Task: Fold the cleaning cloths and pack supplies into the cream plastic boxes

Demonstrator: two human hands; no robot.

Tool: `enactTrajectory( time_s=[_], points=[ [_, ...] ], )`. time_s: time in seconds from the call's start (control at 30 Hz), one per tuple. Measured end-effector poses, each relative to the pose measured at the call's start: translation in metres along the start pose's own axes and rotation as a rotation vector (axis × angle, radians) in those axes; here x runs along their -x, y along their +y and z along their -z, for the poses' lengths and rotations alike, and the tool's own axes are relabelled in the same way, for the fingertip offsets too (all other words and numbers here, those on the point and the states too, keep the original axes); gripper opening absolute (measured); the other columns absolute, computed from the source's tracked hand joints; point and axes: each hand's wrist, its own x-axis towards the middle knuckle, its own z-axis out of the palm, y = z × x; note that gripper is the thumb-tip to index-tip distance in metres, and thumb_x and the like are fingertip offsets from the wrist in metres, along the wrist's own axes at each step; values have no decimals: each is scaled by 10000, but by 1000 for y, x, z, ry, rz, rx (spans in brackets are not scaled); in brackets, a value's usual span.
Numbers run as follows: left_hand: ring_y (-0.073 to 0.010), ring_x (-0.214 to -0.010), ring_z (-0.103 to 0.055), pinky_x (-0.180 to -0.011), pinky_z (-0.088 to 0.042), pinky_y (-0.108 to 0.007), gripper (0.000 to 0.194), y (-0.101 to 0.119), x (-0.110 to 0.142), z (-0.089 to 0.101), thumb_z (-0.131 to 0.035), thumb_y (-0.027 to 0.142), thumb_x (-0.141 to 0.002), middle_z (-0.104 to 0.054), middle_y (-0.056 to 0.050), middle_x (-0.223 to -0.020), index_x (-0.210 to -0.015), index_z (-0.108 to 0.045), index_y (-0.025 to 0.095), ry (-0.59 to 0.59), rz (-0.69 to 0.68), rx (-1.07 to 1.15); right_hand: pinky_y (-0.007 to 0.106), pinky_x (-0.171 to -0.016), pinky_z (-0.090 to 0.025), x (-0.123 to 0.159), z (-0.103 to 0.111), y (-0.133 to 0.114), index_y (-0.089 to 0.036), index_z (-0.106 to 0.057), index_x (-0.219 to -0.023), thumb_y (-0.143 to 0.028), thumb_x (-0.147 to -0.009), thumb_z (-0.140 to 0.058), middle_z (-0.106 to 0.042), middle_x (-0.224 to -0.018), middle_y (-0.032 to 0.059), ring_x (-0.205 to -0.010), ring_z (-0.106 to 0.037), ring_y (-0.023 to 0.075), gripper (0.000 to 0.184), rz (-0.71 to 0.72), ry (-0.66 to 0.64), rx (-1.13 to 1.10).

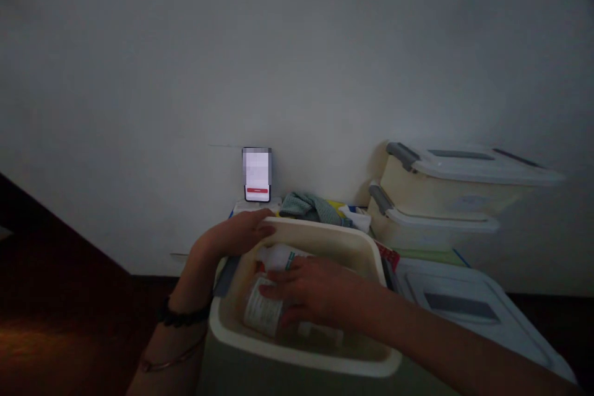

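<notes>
A cream plastic storage box (304, 359) stands uncovered in front of me. At its far left corner my left hand (244, 232) is closed over the rim. My right hand (320, 291) reaches inside with its fingers apart, over the bottles. A white bottle with green print (278, 255) lies at the back, partly covered by this hand. Beside the fingertips is a white container with a printed label (263, 309); whether they touch it I cannot tell. Another pale item (320, 334) lies under the hand, too dim to name.
Behind the box, a phone (257, 174) with a lit screen leans upright against the wall. A grey-green cloth (310, 207) lies beside it. Two lidded boxes (445, 189) are stacked at the right. A white lid with a grey handle (492, 303) lies in front of them.
</notes>
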Motion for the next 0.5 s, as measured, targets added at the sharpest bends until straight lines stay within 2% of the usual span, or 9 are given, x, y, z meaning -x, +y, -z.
enactTrajectory(
  time_s=[0.1,0.2,0.3,0.4,0.43,0.5],
  points=[
    [-241,-998,-593,-870,-425,-341,395,-2,0,-1,-344,384,-866,-641,-121,-1115,-1118,-540,152,26,-13,15,378,-918,-443,9,5,-4,-227,-462,-1294,-369,-827,-572,-516,-1328,58,-1079,-561,253,500,-28,-22,44],
    [-246,-1041,-578,-909,-407,-350,438,-4,-2,-2,-328,399,-868,-620,-132,-1166,-1162,-525,140,37,-17,13,361,-949,-416,30,15,-3,-199,-454,-1296,-357,-853,-535,-565,-1264,71,-1093,-543,222,477,-123,57,38],
    [-253,-1086,-556,-935,-397,-359,445,-4,-3,-1,-344,419,-859,-612,-132,-1186,-1152,-536,144,31,-22,47,386,-1015,-344,59,25,7,-214,-527,-1219,-334,-892,-464,-540,-1278,65,-1181,-463,208,354,-310,256,52],
    [-262,-1031,-590,-909,-426,-371,431,-3,1,4,-383,476,-839,-652,-116,-1113,-1072,-584,174,60,12,126,439,-1032,-314,86,25,18,-165,-475,-1251,-320,-883,-461,-464,-1325,130,-1241,-390,235,399,-570,504,-12],
    [-269,-986,-612,-875,-452,-376,437,-3,4,6,-411,507,-821,-668,-117,-1073,-1045,-595,180,83,58,157,443,-1008,-346,94,23,20,-150,-458,-1252,-332,-880,-458,-490,-1287,145,-1204,-432,239,414,-643,555,-85],
    [-289,-862,-655,-729,-520,-376,478,-5,13,11,-486,567,-760,-693,-134,-985,-1016,-607,182,99,224,240,457,-959,-395,105,17,21,-153,-436,-1255,-380,-874,-457,-542,-1219,150,-1129,-505,249,444,-732,569,-255]
  ],
)
